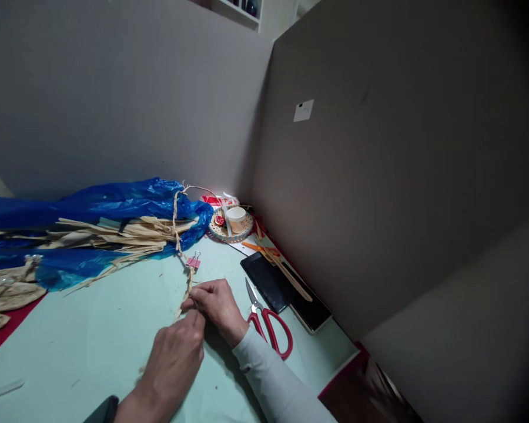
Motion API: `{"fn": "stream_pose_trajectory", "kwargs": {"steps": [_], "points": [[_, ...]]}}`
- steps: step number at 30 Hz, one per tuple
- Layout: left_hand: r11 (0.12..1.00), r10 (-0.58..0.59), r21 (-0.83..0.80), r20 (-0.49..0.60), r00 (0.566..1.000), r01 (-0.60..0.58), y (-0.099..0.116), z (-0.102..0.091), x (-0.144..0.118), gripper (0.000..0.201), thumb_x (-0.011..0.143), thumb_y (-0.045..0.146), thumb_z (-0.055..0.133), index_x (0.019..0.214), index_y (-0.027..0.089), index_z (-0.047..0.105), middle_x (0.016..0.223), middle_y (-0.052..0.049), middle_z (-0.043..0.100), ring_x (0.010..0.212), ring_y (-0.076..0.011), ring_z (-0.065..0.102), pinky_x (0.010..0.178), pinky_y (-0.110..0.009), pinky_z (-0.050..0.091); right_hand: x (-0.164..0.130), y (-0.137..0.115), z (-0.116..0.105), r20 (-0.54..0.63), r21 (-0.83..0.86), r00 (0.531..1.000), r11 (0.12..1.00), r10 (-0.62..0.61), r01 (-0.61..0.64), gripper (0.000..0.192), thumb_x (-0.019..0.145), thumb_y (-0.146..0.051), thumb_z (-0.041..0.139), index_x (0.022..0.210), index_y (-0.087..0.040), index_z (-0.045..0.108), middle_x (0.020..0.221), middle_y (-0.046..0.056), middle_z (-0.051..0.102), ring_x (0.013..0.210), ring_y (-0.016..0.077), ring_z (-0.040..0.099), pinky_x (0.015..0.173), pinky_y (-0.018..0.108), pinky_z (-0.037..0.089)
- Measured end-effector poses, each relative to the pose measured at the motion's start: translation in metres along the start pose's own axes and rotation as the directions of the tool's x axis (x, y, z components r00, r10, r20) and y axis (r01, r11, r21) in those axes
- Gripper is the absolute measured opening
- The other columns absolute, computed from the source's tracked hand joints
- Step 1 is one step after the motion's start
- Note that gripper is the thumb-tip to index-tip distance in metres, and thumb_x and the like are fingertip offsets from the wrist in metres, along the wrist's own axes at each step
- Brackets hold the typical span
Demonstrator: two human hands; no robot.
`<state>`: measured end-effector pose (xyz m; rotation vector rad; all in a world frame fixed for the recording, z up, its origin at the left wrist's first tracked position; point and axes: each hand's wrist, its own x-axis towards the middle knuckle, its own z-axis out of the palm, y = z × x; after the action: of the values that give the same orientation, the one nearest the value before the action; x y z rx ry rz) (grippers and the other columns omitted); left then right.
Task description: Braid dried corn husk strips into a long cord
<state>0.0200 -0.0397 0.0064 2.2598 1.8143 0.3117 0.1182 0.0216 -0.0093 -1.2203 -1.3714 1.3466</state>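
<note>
A thin twisted cord of pale dried plant strips (176,211) loops up and over at the back and runs down toward me. A pink binder clip (193,262) grips it just beyond my hands. My right hand (218,305) pinches the cord below the clip between thumb and fingers. Closer to me, my left hand (173,349) is closed on the cord's lower strands, its fingertips mostly hidden behind the knuckles. A short pale end shows at the left hand's outer side. Red-handled scissors (271,329) lie beside my right wrist.
Blue plastic sheeting (114,197) with loose dried strips (127,234) lies across the back left. A woven tray (229,237) holds a paper cup (235,217). Dark phones (264,279) lie right, near a grey partition (357,194). Braided pieces (9,294) rest at far left.
</note>
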Motion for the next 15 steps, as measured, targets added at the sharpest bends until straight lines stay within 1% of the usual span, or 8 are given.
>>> {"fn": "stream_pose_trajectory", "kwargs": {"steps": [2,4,6,7,9,10,12,15], "points": [[0.999,0.008,-0.032,0.02,1.0,-0.007,0.001,-0.002,-0.002,0.041,0.084,0.006,0.036,0.093,0.011,0.075,0.095,-0.021,0.077,0.08,-0.0353,0.073,0.067,-0.039,0.043,0.001,0.002,0.001,-0.009,0.024,1.0,0.999,0.022,-0.022,0.022,0.075,-0.014,0.053,0.059,-0.014,0.067,0.056,0.0,0.061,0.052,0.0114,0.047,0.053,0.021,0.036],[0.996,-0.021,-0.088,0.0,1.0,0.021,-0.006,-0.011,0.001,0.036,0.088,0.016,0.039,0.084,0.016,0.075,0.093,-0.017,0.078,0.081,-0.0347,0.072,0.069,-0.038,0.042,0.003,0.004,0.002,-0.035,0.024,0.999,0.999,0.026,-0.025,0.019,0.072,-0.012,0.055,0.059,-0.014,0.069,0.057,0.001,0.063,0.054,0.0118,0.05,0.055,0.021,0.038],[0.982,-0.109,-0.163,-0.05,0.993,0.099,-0.02,-0.022,0.008,0.039,0.091,0.033,0.04,0.075,0.02,0.073,0.086,-0.014,0.078,0.084,-0.0356,0.07,0.071,-0.039,0.041,0.004,0.006,0.001,-0.05,0.014,0.999,1.0,0.017,-0.016,0.02,0.071,-0.011,0.056,0.057,-0.014,0.069,0.056,0.0,0.062,0.056,0.0121,0.051,0.058,0.021,0.039],[0.966,-0.168,-0.211,-0.082,0.982,0.148,-0.028,-0.028,0.014,0.042,0.091,0.038,0.038,0.077,0.019,0.073,0.09,-0.015,0.078,0.085,-0.0352,0.069,0.074,-0.04,0.041,0.004,0.007,0.001,-0.052,0.007,0.999,1.0,0.009,-0.009,0.021,0.072,-0.011,0.056,0.057,-0.014,0.069,0.054,0.0,0.061,0.056,0.0122,0.051,0.058,0.021,0.039],[0.927,-0.246,-0.319,-0.112,0.963,0.199,-0.043,-0.034,0.026,0.039,0.088,0.038,0.038,0.08,0.019,0.072,0.095,-0.016,0.078,0.091,-0.034,0.067,0.081,-0.04,0.041,0.004,0.008,0.001,-0.052,-0.012,0.999,1.0,-0.008,0.007,0.023,0.075,-0.014,0.058,0.056,-0.015,0.069,0.053,0.0,0.061,0.057,0.0124,0.051,0.058,0.021,0.038],[0.905,-0.247,-0.378,-0.095,0.964,0.195,-0.049,-0.035,0.033,0.036,0.085,0.039,0.041,0.08,0.019,0.071,0.094,-0.015,0.078,0.092,-0.0334,0.066,0.082,-0.04,0.042,0.004,0.009,0.001,-0.049,-0.023,0.999,1.0,-0.017,0.016,0.024,0.077,-0.015,0.059,0.056,-0.015,0.069,0.052,0.0,0.061,0.057,0.0126,0.051,0.058,0.021,0.038],[0.846,-0.186,-0.513,-0.031,0.982,0.144,-0.055,-0.029,0.044,0.032,0.078,0.045,0.049,0.075,0.021,0.069,0.086,-0.01,0.077,0.086,-0.0287,0.066,0.08,-0.036,0.045,0.005,0.01,0.001,-0.04,-0.046,0.999,0.998,-0.036,0.034,0.025,0.08,-0.019,0.059,0.057,-0.015,0.07,0.053,0.001,0.062,0.057,0.0126,0.051,0.057,0.021,0.036],[0.714,-0.118,-0.685,0.084,0.989,0.144,-0.054,-0.014,0.055,0.032,0.071,0.053,0.05,0.064,0.022,0.058,0.058,-0.002,0.062,0.056,-0.0192,0.057,0.057,-0.029,0.044,0.005,0.01,0.0,-0.019,-0.08,0.997,0.994,-0.071,0.069,0.028,0.084,-0.02,0.058,0.058,-0.014,0.068,0.054,0.001,0.063,0.054,0.0123,0.05,0.056,0.022,0.035]]}}
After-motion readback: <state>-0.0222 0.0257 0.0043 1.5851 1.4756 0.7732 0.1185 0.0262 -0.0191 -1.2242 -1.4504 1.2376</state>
